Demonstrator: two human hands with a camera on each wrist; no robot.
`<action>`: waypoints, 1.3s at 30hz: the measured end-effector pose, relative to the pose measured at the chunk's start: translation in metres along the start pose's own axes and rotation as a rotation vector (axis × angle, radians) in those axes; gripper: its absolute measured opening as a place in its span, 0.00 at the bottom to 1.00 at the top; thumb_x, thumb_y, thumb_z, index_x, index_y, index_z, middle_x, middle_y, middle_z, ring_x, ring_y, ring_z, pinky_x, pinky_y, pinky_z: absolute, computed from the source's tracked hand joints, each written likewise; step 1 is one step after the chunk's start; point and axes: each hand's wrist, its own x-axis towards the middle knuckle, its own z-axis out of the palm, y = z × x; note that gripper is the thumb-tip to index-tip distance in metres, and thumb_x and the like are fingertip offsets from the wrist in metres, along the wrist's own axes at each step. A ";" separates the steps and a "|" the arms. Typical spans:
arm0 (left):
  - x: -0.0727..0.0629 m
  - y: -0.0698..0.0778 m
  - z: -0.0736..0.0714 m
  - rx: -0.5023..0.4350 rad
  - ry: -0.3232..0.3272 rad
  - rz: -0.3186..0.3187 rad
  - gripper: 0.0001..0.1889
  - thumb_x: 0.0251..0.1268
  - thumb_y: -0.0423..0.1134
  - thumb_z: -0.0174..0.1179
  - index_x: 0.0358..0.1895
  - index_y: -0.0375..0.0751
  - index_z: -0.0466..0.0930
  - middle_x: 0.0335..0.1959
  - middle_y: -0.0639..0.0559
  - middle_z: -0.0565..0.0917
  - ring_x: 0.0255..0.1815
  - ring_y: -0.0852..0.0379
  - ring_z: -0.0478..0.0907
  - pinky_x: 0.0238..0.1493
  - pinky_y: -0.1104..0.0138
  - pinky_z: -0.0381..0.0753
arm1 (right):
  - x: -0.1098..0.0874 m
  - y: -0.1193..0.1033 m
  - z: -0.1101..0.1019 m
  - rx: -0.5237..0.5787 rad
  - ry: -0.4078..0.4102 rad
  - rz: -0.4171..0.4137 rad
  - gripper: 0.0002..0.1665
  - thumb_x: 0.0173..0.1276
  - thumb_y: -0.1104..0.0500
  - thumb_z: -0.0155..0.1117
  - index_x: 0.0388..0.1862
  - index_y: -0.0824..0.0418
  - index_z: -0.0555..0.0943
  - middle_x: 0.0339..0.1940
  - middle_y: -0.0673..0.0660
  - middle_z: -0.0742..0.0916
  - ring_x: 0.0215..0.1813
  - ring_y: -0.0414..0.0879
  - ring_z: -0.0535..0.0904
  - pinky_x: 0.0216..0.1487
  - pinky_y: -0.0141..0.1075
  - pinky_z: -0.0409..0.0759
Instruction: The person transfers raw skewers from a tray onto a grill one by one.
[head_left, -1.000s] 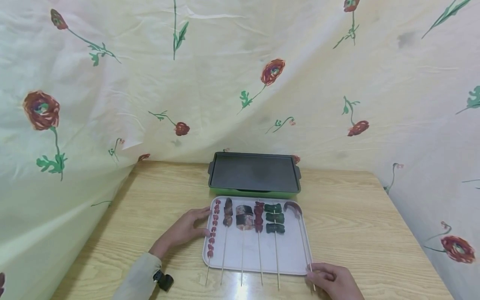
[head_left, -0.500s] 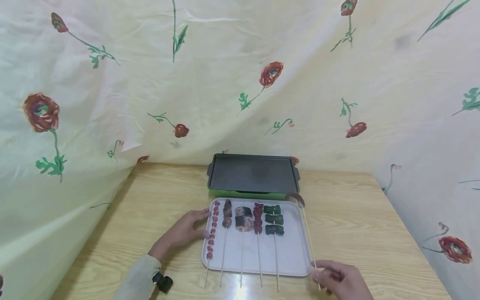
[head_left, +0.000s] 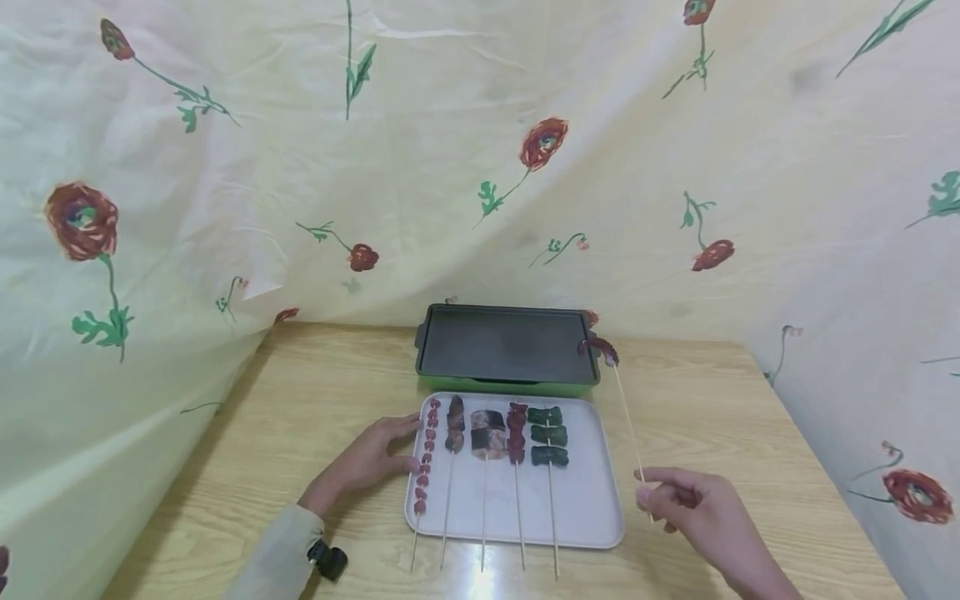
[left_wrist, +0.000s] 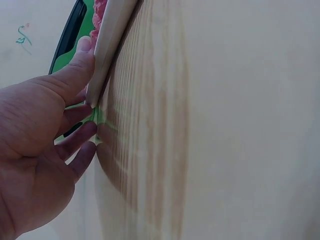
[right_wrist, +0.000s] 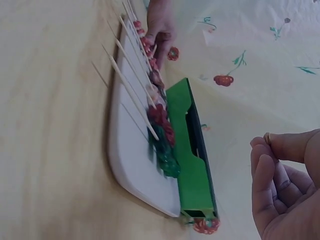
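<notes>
My right hand pinches the lower end of a bamboo skewer tipped with a curved dark-red, tentacle-like piece. The skewer is raised right of the white tray, its tip overlapping the griddle's right handle in the head view. In the right wrist view, thumb and finger meet on the stick's end. My left hand touches the tray's left rim, thumb and forefinger spread along it; the other fingers extend loosely below the rim in the left wrist view.
On the tray lie skewers of small red pieces, brown pieces, thick fish-like slices, dark-red meat and green rolls. Behind it stands a black griddle with a green base, near the flowered cloth. Everything rests on a wooden table.
My right hand has lifted the tentacle-like skewer off the tray's right side, then moved it forward and upward toward the griddle's right end. The left hand stays at the tray's rim.
</notes>
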 end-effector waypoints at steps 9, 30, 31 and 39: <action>-0.001 0.002 0.000 0.007 0.004 -0.013 0.38 0.63 0.49 0.71 0.75 0.41 0.69 0.79 0.47 0.65 0.78 0.42 0.62 0.79 0.46 0.60 | 0.037 -0.010 -0.015 -0.011 0.022 -0.146 0.24 0.73 0.57 0.68 0.60 0.73 0.81 0.34 0.58 0.91 0.34 0.43 0.85 0.34 0.35 0.87; 0.001 0.005 -0.002 0.015 0.007 -0.007 0.37 0.63 0.46 0.72 0.74 0.38 0.70 0.78 0.45 0.66 0.78 0.41 0.63 0.79 0.46 0.60 | 0.104 -0.017 -0.005 -0.024 0.038 -0.138 0.25 0.74 0.56 0.67 0.62 0.70 0.81 0.40 0.61 0.91 0.38 0.53 0.86 0.38 0.41 0.88; 0.001 0.005 -0.002 0.012 0.007 -0.005 0.37 0.63 0.46 0.72 0.74 0.38 0.70 0.78 0.45 0.66 0.78 0.41 0.63 0.79 0.46 0.60 | 0.107 -0.016 -0.004 -0.021 0.041 -0.136 0.25 0.73 0.56 0.67 0.62 0.71 0.81 0.39 0.62 0.91 0.37 0.53 0.86 0.38 0.41 0.88; 0.001 0.003 -0.001 0.006 0.003 -0.003 0.38 0.62 0.46 0.72 0.74 0.39 0.69 0.78 0.45 0.66 0.78 0.41 0.63 0.79 0.46 0.61 | 0.122 -0.008 0.006 0.036 0.046 -0.120 0.23 0.73 0.60 0.66 0.61 0.74 0.80 0.40 0.63 0.91 0.37 0.52 0.87 0.36 0.37 0.88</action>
